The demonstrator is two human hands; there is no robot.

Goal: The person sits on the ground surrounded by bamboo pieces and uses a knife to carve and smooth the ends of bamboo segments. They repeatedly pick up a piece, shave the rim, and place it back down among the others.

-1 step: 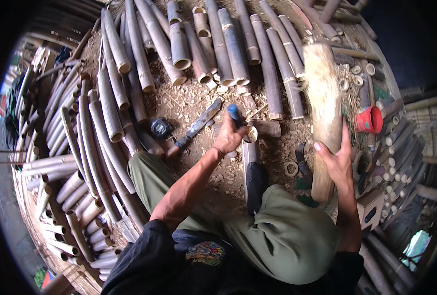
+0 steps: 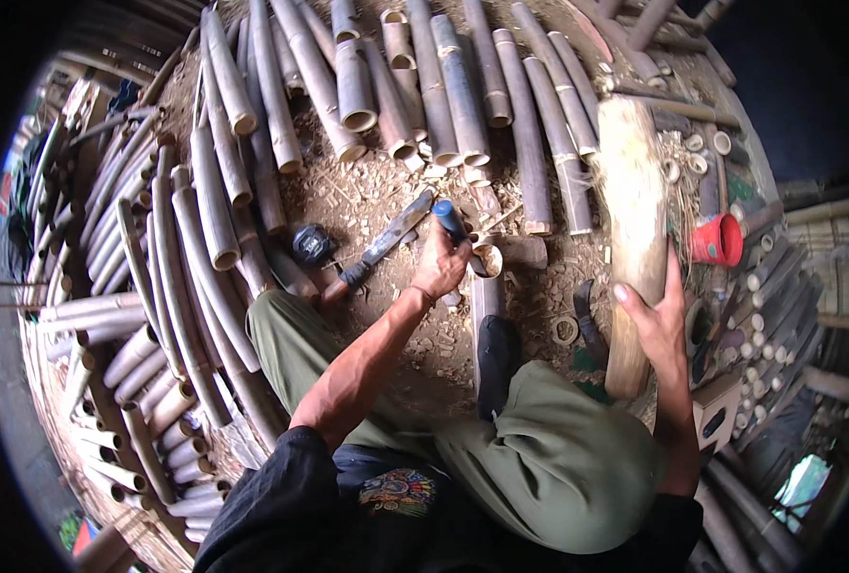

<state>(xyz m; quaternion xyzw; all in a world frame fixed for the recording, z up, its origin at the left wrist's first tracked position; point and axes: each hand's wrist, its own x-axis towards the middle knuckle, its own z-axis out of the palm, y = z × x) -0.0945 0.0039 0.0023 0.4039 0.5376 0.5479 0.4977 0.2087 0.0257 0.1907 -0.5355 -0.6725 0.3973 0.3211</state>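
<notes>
My left hand (image 2: 442, 263) is closed around a tool with a blue handle (image 2: 450, 221). The blade end of that tool is not clear to see, but it points down by the open end of a short bamboo tube (image 2: 488, 298). A dark shoe (image 2: 498, 355) rests against the tube's near part. On the right, my right hand (image 2: 658, 320) grips a thick wooden club (image 2: 632, 205) by its lower half, the thumb lying across the front. The club stands roughly upright in view, its upper part pale and frayed at the edge.
A machete-like knife (image 2: 396, 234) lies on chip-strewn ground, with a dark round object (image 2: 312, 244) to its left. Long bamboo poles (image 2: 525, 143) line the far side, and more poles (image 2: 195, 277) crowd the left. A red bucket (image 2: 718, 240) stands right of the club.
The club has shifted slightly downward in view, and its blurred upper end is now sharper. My left hand and the blue-handled tool have moved a little to the left, still by the tube's mouth.
</notes>
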